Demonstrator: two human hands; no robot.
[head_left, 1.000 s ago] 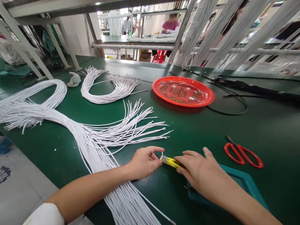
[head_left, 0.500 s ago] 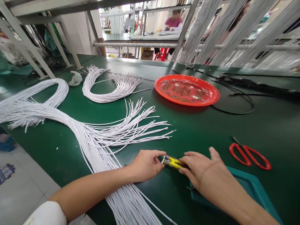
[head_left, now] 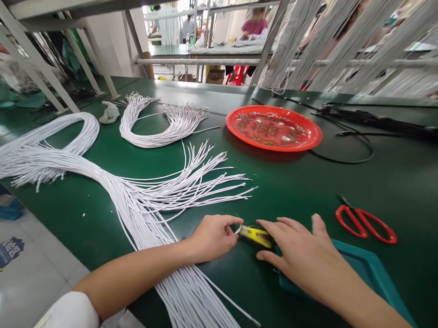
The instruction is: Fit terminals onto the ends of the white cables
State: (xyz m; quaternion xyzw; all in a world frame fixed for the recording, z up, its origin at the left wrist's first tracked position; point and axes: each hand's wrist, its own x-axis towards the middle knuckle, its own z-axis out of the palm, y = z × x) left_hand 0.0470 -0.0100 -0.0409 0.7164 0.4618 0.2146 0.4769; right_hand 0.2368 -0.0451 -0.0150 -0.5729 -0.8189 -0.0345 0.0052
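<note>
My left hand (head_left: pixel 215 237) is closed in a pinch on a short white cord end (head_left: pixel 238 230), its wrist lying over the bundle of white cords (head_left: pixel 195 290). Just right of that pinch is a small yellow-and-black tool (head_left: pixel 256 236), smeared by motion, so its kind is unclear. My right hand (head_left: pixel 298 245) reaches over from the right with its thumb and fingers spread apart around the tool's right end. Whether any finger still touches the tool, I cannot tell. Loose cord tips fan out on the green table beyond my left hand.
Red-handled scissors (head_left: pixel 367 224) and a teal tray (head_left: pixel 372 268) lie at the right. Farther back are a red oval tray (head_left: pixel 235 129), black cords (head_left: pixel 387 123) and a curved white cord bundle (head_left: pixel 149 140). A person (head_left: pixel 254 27) sits beyond the metal rack (head_left: pixel 200 61).
My right hand's fingers have spread away from the yellow tool they gripped, and the thumb has dropped lower left. My left hand keeps its pinch almost in place.
</note>
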